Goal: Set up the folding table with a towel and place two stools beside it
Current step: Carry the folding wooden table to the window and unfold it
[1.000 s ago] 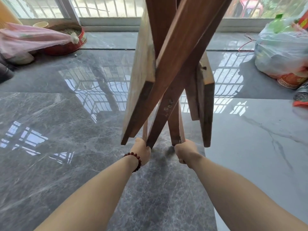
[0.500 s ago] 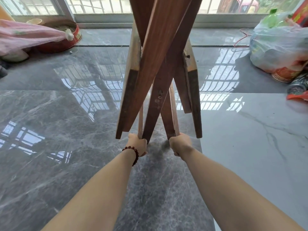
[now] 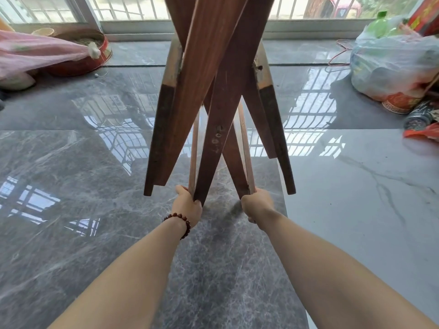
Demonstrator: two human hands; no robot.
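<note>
Over the last second the table [image 3: 213, 91] has swung from a lopsided tilt to face the person squarely, and its crossed legs now fan out evenly to both sides. The hands have drawn slightly apart. I judge the frame is being opened, so the task is at an early stage; no towel or stools are in view.

The left hand [image 3: 187, 206] and right hand [image 3: 257, 205] each grip the lower end of a thin inner slat, fingers wrapped round the wood.

The table is dark reddish-brown wood, with paler worn patches on the outer boards. It hangs in front of the person above the glossy grey floor [image 3: 95, 210], its top out of frame. Whether any leg touches the floor I cannot tell.
</note>
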